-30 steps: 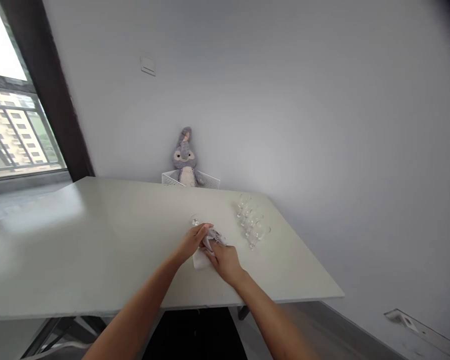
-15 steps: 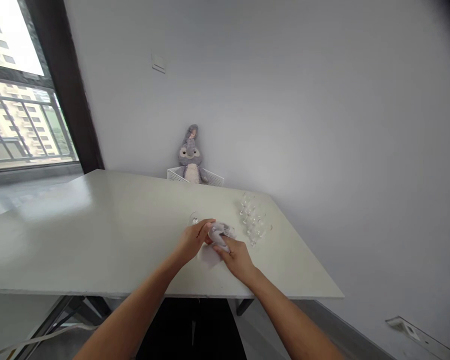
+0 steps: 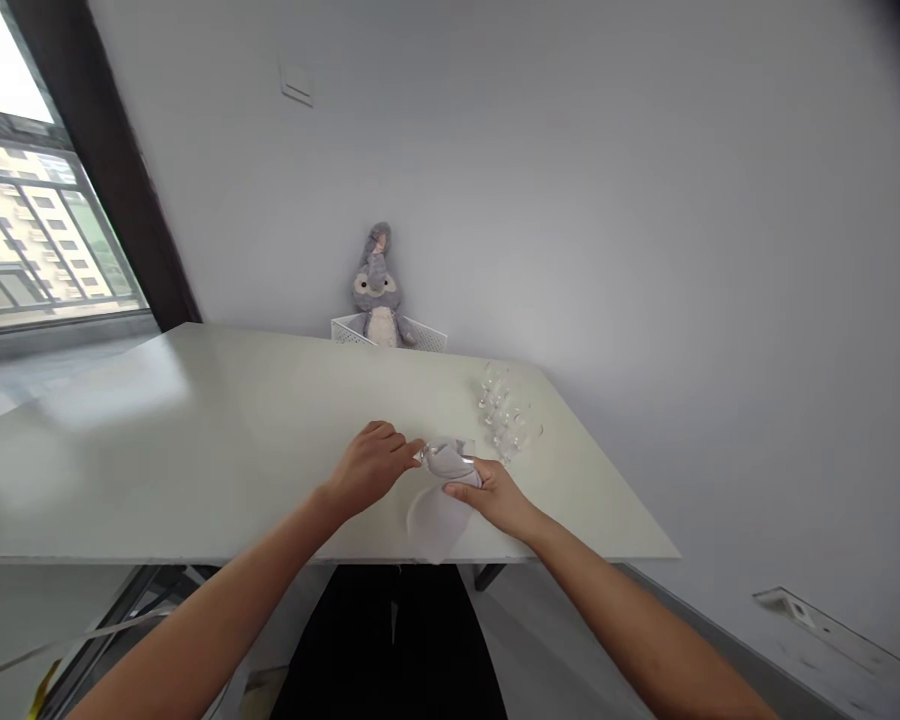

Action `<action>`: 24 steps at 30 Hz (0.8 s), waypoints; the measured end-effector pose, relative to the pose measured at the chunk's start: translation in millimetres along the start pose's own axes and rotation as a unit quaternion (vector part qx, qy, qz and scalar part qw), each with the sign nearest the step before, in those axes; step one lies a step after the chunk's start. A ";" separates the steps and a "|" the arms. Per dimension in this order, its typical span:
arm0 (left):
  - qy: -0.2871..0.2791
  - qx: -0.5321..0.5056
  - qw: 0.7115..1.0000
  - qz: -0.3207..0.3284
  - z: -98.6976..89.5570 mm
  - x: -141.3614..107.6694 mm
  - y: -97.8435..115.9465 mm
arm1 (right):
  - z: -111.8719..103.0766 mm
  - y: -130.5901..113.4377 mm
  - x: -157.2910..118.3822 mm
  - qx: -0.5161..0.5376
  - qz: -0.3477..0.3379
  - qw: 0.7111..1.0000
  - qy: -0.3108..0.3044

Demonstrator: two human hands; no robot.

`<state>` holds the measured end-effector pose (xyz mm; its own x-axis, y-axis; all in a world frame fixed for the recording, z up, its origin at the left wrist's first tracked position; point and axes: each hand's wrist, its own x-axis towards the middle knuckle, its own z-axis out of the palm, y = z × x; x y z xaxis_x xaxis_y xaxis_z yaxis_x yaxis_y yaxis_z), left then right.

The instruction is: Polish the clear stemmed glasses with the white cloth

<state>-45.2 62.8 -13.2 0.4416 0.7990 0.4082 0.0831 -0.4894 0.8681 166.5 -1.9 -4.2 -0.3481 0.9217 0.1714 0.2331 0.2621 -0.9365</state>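
Note:
My right hand is closed round a pale cloth, which hangs down toward the table's front edge. Clear glass shows at the top of the cloth, partly wrapped by it; its full shape is hidden. On the other side, my left hand pinches the left end of this clear glass piece with thumb and fingertips. Several clear glasses stand or lie close together on the table, to the right and beyond my right hand.
The pale table reaches from the window side to the right wall. At its back edge a grey plush toy sits in a white perforated basket. A wall socket strip is low at the right.
My left hand has drawn back to the left from the cloth and now pinches the glass end. The cloth hangs lower and more spread out. The view has tilted slightly down.

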 end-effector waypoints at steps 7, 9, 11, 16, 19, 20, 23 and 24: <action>-0.210 0.268 0.939 0.044 1.2 -9.3 6.8 | -33.0 4.4 -9.5 -0.464 -0.217 0.851 -0.119; -0.258 0.246 0.934 -0.016 -1.3 -13.4 6.8 | -41.6 7.4 -14.7 -0.501 -0.240 0.825 -0.101; -0.260 0.230 0.935 -0.079 -6.4 -16.0 4.1 | -45.9 9.3 -21.9 -0.506 -0.236 0.829 -0.037; -0.156 0.328 0.925 -0.113 -8.5 -17.9 -8.4 | -21.5 0.6 -32.6 -0.518 -0.196 0.827 0.095; -0.146 0.432 0.890 0.009 4.5 -20.1 -7.7 | 5.6 -9.5 -22.0 -0.531 -0.208 0.822 0.016; -0.142 0.464 0.872 0.061 9.1 -21.3 -5.4 | 11.1 -11.9 -15.6 -0.520 -0.200 0.830 -0.001; -0.114 0.516 0.830 0.180 17.0 -25.9 2.9 | 10.3 -14.3 6.6 -0.423 -0.135 0.896 -0.001; -0.096 0.521 0.825 0.199 17.6 -27.5 4.7 | 5.7 -13.5 13.4 -0.362 -0.106 0.926 0.003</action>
<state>-41.3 32.4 -25.4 0.7439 0.4821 0.4628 0.5756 -0.8140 -0.0773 153.5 5.3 9.0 -0.4516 0.8281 0.3323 0.7085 0.5592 -0.4306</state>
